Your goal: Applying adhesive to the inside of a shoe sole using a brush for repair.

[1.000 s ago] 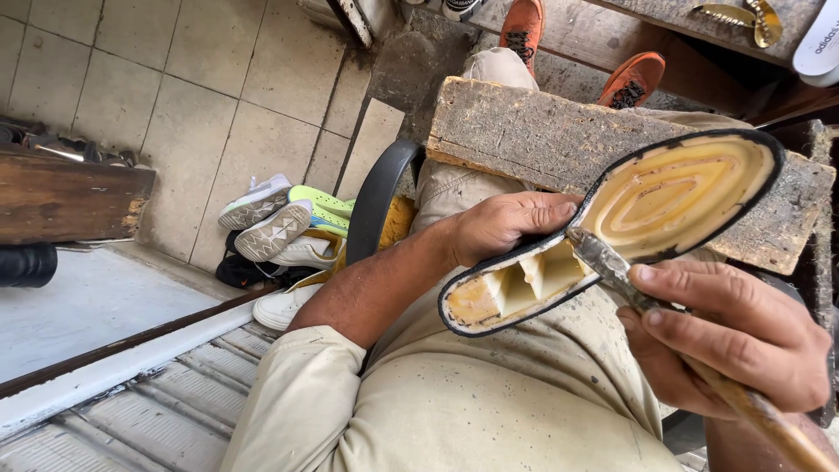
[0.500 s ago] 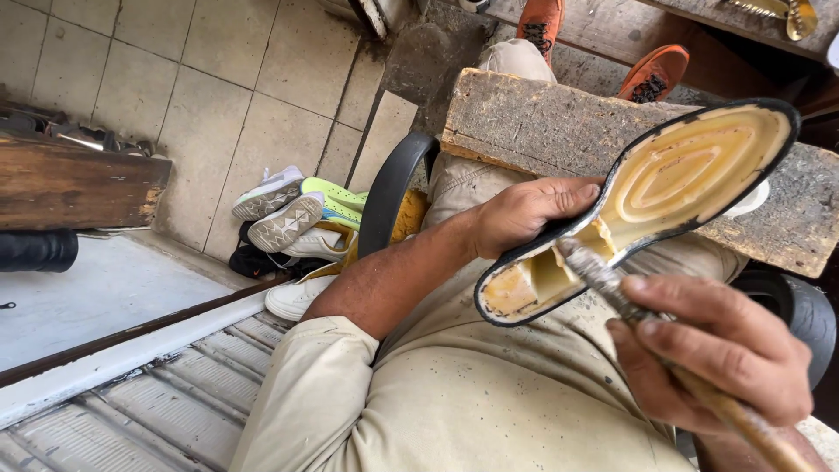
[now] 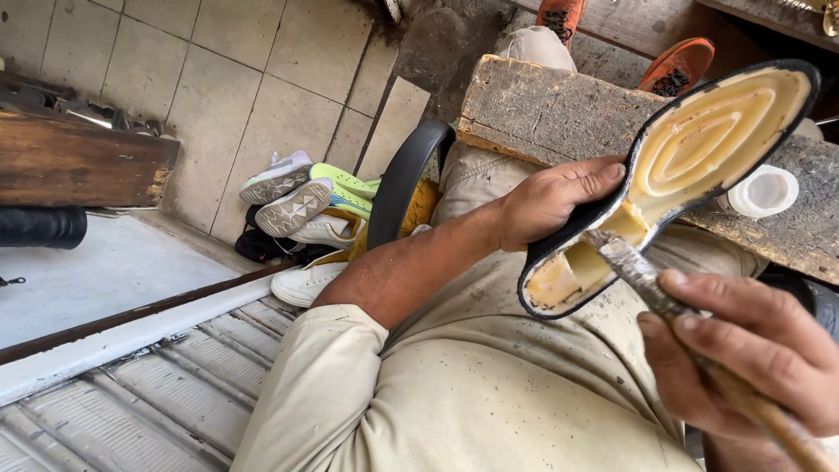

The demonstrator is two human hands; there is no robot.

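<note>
While the head view is the only view, it shows the key relation in full: the sole (image 3: 673,183) is held in the air above the lap, in front of the near edge of the wooden plank (image 3: 542,114), with its long axis running from lower left (heel) to upper right (toe). Its hollow, yellowish inner face is turned up toward the camera. The left hand (image 3: 551,199) grasps the sole at the waist, fingers curled over the black rim on the left side. The right hand (image 3: 752,350) lies lower right of the sole, clenched around the handle of a brush (image 3: 647,280). The brush slants up and left, and its tip touches the heel cavity, near the ribs. The right hand is therefore the working hand, nearest the heel end; the toe end points away toward a white cap (image 3: 765,190) on the plank. Shoes (image 3: 301,205) lie on the tiled floor, well apart to the left.
</note>
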